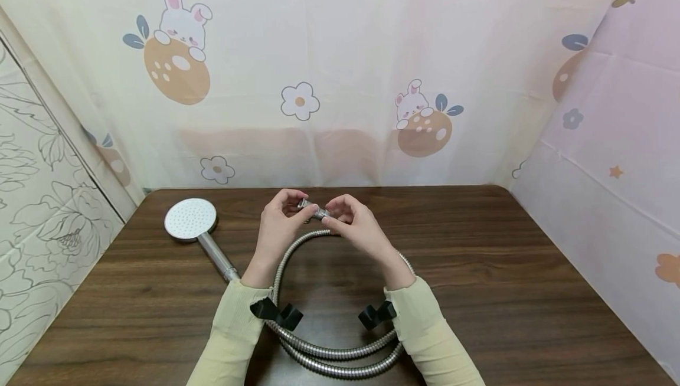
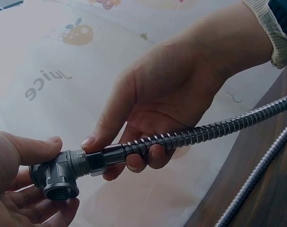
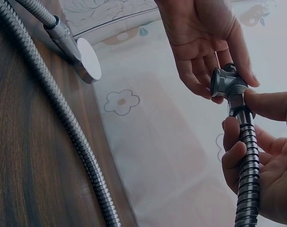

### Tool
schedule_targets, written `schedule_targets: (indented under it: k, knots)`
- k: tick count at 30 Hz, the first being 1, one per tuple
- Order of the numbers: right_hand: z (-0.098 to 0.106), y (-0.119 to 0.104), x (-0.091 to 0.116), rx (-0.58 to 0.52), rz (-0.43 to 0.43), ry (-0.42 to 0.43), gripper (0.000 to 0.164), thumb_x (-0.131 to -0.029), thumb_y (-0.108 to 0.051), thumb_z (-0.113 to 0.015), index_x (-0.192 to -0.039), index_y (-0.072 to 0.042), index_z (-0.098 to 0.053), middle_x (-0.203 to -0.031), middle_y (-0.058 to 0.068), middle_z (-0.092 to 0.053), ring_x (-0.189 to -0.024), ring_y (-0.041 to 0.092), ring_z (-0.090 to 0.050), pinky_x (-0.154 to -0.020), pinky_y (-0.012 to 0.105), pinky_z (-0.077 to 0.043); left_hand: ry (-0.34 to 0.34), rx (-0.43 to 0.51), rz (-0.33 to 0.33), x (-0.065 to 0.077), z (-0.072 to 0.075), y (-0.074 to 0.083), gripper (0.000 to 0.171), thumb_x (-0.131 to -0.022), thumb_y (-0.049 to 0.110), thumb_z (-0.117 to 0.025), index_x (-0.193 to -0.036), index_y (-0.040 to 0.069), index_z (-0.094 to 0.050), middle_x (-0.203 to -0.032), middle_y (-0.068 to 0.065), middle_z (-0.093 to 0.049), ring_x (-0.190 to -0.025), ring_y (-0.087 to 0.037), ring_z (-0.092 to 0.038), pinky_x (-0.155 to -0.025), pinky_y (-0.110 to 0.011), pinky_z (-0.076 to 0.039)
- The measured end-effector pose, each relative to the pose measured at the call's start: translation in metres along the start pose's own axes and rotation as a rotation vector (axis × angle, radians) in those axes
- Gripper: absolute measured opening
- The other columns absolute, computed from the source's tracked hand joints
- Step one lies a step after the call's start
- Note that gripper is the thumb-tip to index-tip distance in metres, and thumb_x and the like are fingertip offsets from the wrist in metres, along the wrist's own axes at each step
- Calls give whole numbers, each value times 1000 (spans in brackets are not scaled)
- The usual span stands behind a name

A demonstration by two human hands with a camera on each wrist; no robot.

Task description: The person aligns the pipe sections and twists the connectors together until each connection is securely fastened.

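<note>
A metal tee fitting (image 2: pixel 63 176) with a threaded stub and an open round port sits between the fingertips of my left hand (image 1: pixel 275 228). My right hand (image 1: pixel 361 229) grips the end of a ribbed metal shower hose (image 2: pixel 205 135), its thumb on the hose's end nut (image 2: pixel 114 155). Nut and stub meet in line, with some thread showing in the left wrist view; how deeply they engage I cannot tell. In the right wrist view, the fitting (image 3: pixel 224 85) stands above the hose end. The two hands almost touch over the table.
A shower head (image 1: pixel 190 219) with a white face and silver handle lies on the left of the wooden table (image 1: pixel 520 280). The hose's loops (image 1: pixel 340 353) lie under and between my forearms. A printed curtain (image 1: pixel 255 67) hangs behind the table.
</note>
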State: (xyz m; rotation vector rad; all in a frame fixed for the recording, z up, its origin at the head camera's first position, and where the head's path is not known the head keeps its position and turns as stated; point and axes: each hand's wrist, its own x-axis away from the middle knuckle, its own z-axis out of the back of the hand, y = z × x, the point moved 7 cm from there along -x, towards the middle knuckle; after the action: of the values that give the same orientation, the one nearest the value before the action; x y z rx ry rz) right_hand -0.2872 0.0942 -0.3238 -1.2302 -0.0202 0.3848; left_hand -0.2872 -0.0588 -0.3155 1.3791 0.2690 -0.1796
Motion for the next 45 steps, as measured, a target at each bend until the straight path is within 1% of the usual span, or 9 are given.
schedule_targets:
  k: [3, 9, 14, 17, 21, 26, 35, 38, 45]
  knots:
    - [0, 1, -1, -3, 26, -2, 24, -86, -16, -63, -106, -3, -55, -94, 14, -61, -75, 33, -61, -64, 34, -52, 0, 4, 0, -1, 0, 0, 28, -78, 20, -72, -101, 8, -61, -95, -8, -63, -84, -16, -58, -72, -24, -49]
    - [-1, 0, 0, 10, 52, -11, 19, -88, -19, -61, -102, -6, -57, -83, 8, -60, -66, 18, -58, -60, 32, -50, 1, 4, 0, -2, 0, -2, 29, -78, 20, -72, -101, 7, -61, -93, -8, -62, -83, -15, -58, -72, -22, -49]
    - [-1, 2, 0, 13, 29, -7, 22, -85, -18, -65, -102, -7, -58, -89, 8, -61, -74, 27, -61, -64, 32, -51, -1, 7, -3, -1, 0, -2, 28, -78, 19, -72, -101, 6, -61, -93, -8, -62, -83, -15, -58, -71, -21, -49]
    - [0, 1, 0, 25, 29, 8, 28, -79, -16, -71, -103, -7, -58, -94, 8, -61, -77, 22, -61, -65, 27, -50, -5, 21, -4, -1, 0, -1, 29, -78, 18, -72, -102, 5, -61, -95, -10, -62, -84, -16, -58, -70, -20, -48]
    - [0, -14, 5, 40, 18, 17, 31, -78, -9, -71, -103, -1, -56, -97, 13, -61, -79, 19, -59, -66, 25, -47, -8, 27, 4, -1, -1, -1, 28, -78, 18, -72, -101, 6, -61, -96, -8, -62, -85, -16, -58, -72, -20, -48]
    - [-1, -27, 10, 35, 10, 10, 24, -80, -5, -67, -101, 2, -55, -95, 17, -61, -75, 21, -58, -63, 22, -47, -4, 17, 1, -1, 0, -2, 26, -79, 19, -72, -99, 8, -61, -94, -6, -62, -84, -15, -58, -73, -23, -49]
    - [-1, -26, 10, 21, -8, -8, 23, -84, -7, -64, -102, 3, -55, -90, 21, -60, -64, 7, -57, -64, 37, -52, -9, 15, 0, -1, -1, -1, 28, -79, 20, -71, -101, 6, -60, -94, -6, -62, -83, -15, -58, -71, -24, -49]
    - [-2, -26, 10, 26, -10, -8, 24, -84, -7, -64, -104, 3, -54, -92, 19, -59, -67, 12, -59, -65, 35, -52, -7, 11, 5, 0, -1, -2, 28, -79, 20, -72, -100, 7, -60, -94, -6, -62, -84, -15, -58, -73, -24, -49]
    - [-3, -30, 12, 31, 6, 0, 27, -85, -6, -63, -107, 4, -51, -99, 19, -57, -79, 38, -58, -60, 21, -45, -7, 4, 4, 0, 0, -2, 27, -79, 21, -71, -100, 8, -60, -94, -6, -62, -84, -15, -58, -74, -27, -49]
